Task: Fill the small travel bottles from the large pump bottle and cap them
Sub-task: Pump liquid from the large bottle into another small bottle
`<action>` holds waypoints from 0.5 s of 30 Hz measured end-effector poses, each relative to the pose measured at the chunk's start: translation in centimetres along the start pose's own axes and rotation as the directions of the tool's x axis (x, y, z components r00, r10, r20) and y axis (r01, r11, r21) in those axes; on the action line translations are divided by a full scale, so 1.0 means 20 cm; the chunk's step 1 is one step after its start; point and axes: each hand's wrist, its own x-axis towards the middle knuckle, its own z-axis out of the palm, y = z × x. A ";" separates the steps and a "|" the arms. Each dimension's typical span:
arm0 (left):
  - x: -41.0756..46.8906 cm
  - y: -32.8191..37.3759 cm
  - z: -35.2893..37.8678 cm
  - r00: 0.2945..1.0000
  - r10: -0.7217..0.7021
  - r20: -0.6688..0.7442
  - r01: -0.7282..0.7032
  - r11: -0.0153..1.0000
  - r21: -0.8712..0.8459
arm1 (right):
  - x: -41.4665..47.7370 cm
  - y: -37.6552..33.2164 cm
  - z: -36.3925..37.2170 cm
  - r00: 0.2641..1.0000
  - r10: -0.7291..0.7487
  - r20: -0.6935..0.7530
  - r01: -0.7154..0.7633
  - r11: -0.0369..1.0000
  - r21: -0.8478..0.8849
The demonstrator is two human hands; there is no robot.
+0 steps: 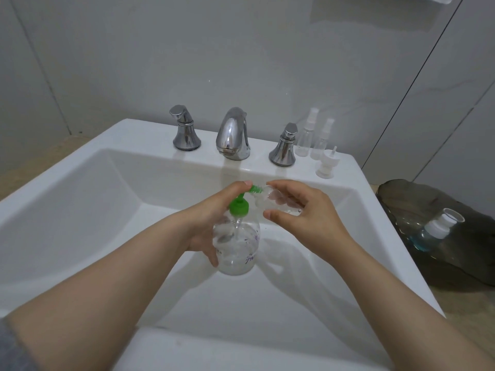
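Travel bottle (273, 203) near-horizontal, mouth leftward, at pump bottle (237, 247) spout (254, 189)

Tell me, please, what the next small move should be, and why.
Probably press the green pump down: the left hand grips the pump bottle with a finger atop the pump, and the right hand holds the small travel bottle with its mouth at the nozzle.
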 end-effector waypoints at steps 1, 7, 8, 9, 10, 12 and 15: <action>0.00 0.00 0.00 1.000 0.005 0.001 -0.005 1.000 0.009 | 0.00 0.00 0.00 1.000 0.001 0.003 -0.001 1.000 -0.003; 0.00 0.00 0.00 1.000 0.015 0.001 -0.015 0.999 0.043 | 0.00 0.00 0.01 1.000 0.019 0.021 -0.019 1.000 -0.018; 0.00 0.00 0.00 1.000 0.016 0.002 -0.016 0.999 0.043 | 0.00 0.00 0.00 1.000 0.020 0.018 -0.020 1.000 -0.022; 0.01 0.00 0.00 1.000 0.014 0.000 -0.014 0.999 0.039 | 0.00 0.00 0.00 1.000 0.021 0.018 -0.020 0.999 -0.024; 0.01 0.00 0.00 1.000 0.012 -0.002 -0.011 0.999 0.033 | 0.00 0.00 0.00 1.000 0.023 0.020 -0.023 0.999 -0.027; 0.00 -0.01 -0.01 1.000 0.013 -0.002 -0.013 0.999 0.035 | 0.00 0.00 0.00 0.999 0.028 0.025 -0.027 0.999 -0.028; 0.01 -0.01 -0.01 1.000 0.011 -0.002 -0.011 1.000 0.028 | 0.00 0.00 0.00 0.999 0.022 0.024 -0.022 0.999 -0.024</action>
